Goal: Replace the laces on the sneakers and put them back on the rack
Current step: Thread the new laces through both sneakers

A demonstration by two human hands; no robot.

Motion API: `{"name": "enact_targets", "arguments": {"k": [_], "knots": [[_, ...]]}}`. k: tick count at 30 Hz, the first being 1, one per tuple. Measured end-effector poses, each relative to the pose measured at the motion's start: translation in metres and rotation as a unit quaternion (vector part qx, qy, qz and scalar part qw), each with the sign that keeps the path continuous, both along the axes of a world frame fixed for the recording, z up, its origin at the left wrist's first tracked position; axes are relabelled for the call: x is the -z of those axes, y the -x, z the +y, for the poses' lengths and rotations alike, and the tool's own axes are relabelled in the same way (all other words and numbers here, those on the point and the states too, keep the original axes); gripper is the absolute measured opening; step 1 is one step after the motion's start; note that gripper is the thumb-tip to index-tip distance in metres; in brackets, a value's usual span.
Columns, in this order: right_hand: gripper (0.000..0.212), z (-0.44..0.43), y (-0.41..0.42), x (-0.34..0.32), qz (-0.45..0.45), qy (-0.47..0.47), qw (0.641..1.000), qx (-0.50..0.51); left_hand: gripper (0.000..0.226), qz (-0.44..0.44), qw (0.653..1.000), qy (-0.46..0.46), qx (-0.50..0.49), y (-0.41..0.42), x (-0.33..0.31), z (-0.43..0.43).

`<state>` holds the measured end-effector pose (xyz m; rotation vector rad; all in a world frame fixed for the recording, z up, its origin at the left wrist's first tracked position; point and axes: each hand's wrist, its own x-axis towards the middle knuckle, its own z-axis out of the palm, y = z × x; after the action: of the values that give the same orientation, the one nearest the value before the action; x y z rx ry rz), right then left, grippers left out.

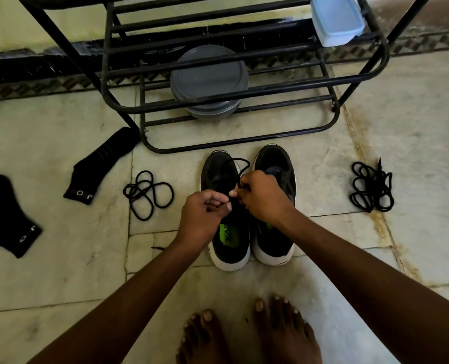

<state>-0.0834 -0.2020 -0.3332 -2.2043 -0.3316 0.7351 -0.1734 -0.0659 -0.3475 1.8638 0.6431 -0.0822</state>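
Note:
Two black sneakers with white soles stand side by side on the floor, toes toward the rack: the left sneaker (219, 174) and the right sneaker (281, 164). A black lace (240, 164) runs from the left sneaker's eyelets up to my hands. My left hand (203, 215) pinches the lace over the left sneaker's tongue. My right hand (264, 197) grips the same lace just to the right, fingers curled. A loose coiled lace (147, 193) lies left of the sneakers, and a bundled lace (371, 187) lies to their right.
The black metal shoe rack (234, 101) stands just beyond the sneakers, holding stacked grey round containers (209, 80) and a pale blue box (336, 19). Two black socks (100, 166) (6, 214) lie on the tiled floor at left. My bare feet (249, 334) are at the bottom.

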Motion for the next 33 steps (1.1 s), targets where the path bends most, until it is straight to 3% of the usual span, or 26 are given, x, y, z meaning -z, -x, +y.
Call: {"name": "enact_targets", "arguments": {"k": [5, 11, 19, 22, 26, 30, 31, 33], "knots": [[0.021, 0.003, 0.003, 0.0, -0.02, -0.001, 1.0, -0.011, 0.013, -0.006, 1.0, -0.007, 0.0, 0.001, 0.0, -0.002], [0.037, 0.003, 0.009, -0.003, -0.063, -0.009, 0.998, 0.025, 0.017, 0.0, 0.999, -0.044, 0.008, 0.0, 0.003, -0.005], [0.019, -0.008, 0.024, -0.013, -0.063, 0.003, 0.998, 0.011, 0.02, -0.004, 1.0, -0.022, 0.008, -0.001, 0.008, 0.004], [0.038, -0.011, 0.03, -0.012, -0.044, 0.016, 0.999, -0.014, 0.018, -0.002, 0.999, 0.03, -0.021, 0.001, 0.007, 0.011], [0.032, -0.009, 0.036, -0.007, -0.068, 0.027, 0.997, -0.034, 0.019, -0.071, 0.977, 0.169, -0.11, 0.001, -0.006, 0.021], [0.024, -0.007, 0.035, -0.008, -0.073, 0.033, 0.996, -0.04, 0.026, -0.161, 0.926, 0.276, -0.2, 0.002, -0.026, 0.036], [0.024, -0.007, 0.035, -0.007, -0.072, 0.032, 0.996, -0.038, 0.026, -0.158, 0.93, 0.257, -0.209, 0.003, -0.03, 0.04], [0.031, -0.008, 0.035, -0.007, -0.069, 0.025, 0.997, -0.026, 0.021, -0.114, 0.977, 0.083, -0.16, 0.008, -0.03, 0.051]]}}
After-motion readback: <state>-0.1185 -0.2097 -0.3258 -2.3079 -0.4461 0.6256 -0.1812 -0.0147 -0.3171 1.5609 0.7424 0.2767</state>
